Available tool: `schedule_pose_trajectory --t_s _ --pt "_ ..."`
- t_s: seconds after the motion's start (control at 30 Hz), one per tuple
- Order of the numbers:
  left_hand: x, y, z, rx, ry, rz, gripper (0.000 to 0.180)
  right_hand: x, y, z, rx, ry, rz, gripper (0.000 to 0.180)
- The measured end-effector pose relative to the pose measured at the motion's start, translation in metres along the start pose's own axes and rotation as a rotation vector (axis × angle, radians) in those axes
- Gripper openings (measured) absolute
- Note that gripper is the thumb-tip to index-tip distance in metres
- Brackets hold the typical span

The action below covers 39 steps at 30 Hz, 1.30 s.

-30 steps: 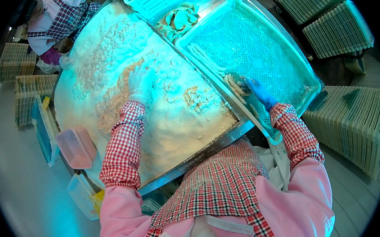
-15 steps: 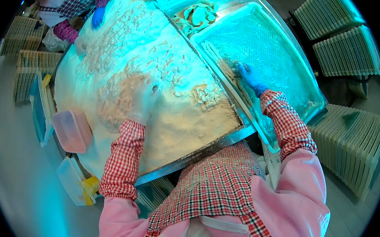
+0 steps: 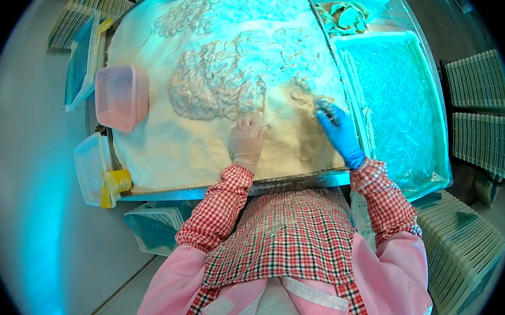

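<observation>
A heap of pale, wet-looking pieces coated in powder (image 3: 216, 85) spreads over the powder-covered worktable (image 3: 164, 157). At the heap's near edge is my left hand (image 3: 246, 141), in a thin whitish glove. Its fingers are bent and drawn together; what they grip is too unclear to name. To the right, my right hand (image 3: 342, 134) wears a blue glove and hovers over or touches the powder close to the table's right rim. Its fingers are curled, the tips whitish and speckled, and whatever is between them cannot be made out.
A mesh-bottomed tray (image 3: 402, 103) adjoins the table's right side, with a crumpled cloth (image 3: 347, 18) beyond it. On the left edge hangs a pink basket (image 3: 122, 98), near a yellow-handled tool (image 3: 114, 186). Stacked trays (image 3: 463, 248) stand on the floor at the right.
My right hand has left the mesh tray and come over the powdered table. My left hand has drawn back from the heap's middle to its near edge. The view has shifted.
</observation>
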State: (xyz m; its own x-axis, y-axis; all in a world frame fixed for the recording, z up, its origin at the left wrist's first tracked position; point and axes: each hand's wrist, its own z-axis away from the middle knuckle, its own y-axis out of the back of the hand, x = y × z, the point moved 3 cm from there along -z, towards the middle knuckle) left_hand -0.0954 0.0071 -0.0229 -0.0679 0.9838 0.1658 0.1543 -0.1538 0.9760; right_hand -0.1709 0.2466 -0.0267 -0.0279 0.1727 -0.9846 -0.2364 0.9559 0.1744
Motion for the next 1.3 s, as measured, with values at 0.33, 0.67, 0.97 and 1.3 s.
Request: schedule_pose_trajectory --t_s 0.33,0.67,0.97,1.3 --pt "-0.087 0.07 0.055 -0.613 0.324 0.03 0.026 0.027 -0.094 0.046 -0.085 0.03 0.447 0.057" --pt "-0.06 0.036 0.022 -0.237 0.064 0.472 0.035 -0.016 -0.116 0.054 -0.314 0.102 0.424 0.044" --pt "-0.082 0.048 0.06 -0.285 0.108 0.289 0.035 -0.004 -0.146 0.083 -0.244 -0.146 0.262 0.028" --pt "-0.01 0.051 0.071 0.128 -0.072 0.472 0.036 0.03 -0.174 0.062 -0.008 -0.579 -1.022 0.015"
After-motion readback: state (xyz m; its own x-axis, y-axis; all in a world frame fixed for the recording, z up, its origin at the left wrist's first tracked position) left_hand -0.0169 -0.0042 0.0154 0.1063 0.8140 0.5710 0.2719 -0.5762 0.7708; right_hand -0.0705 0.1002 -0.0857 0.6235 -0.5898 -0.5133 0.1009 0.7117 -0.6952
